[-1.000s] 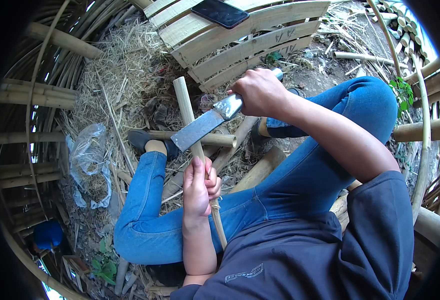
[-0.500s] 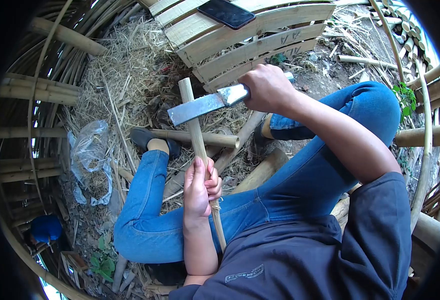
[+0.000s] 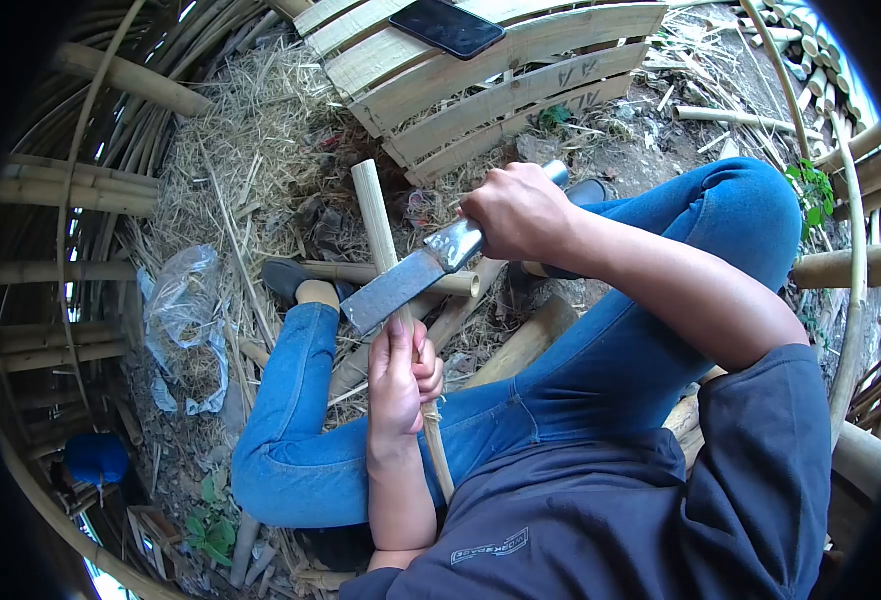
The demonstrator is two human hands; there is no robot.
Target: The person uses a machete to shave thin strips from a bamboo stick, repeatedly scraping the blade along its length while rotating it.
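Note:
My left hand (image 3: 399,378) is closed around a pale bamboo stick (image 3: 376,220), which stands at a slant with its lower end against my shirt. In my right hand (image 3: 524,212), fingers wrapped round the handle, is a chopping knife (image 3: 398,288) with a broad, square-ended metal blade. That blade crosses the stick just above my left fingers and overlaps it in this view. My legs in blue jeans (image 3: 296,440) are bent beneath both hands.
A slatted wooden crate (image 3: 521,80) stands ahead with a phone (image 3: 448,27) on top. Bamboo poles (image 3: 451,280) lie by my feet, amid dry straw (image 3: 251,130). A clear plastic bag (image 3: 183,300) lies left, and bamboo rails (image 3: 71,180) edge the space.
My right hand has brought the knife down along the stick, from near its upper part to just above my left fingers. My left hand and the stick have barely moved.

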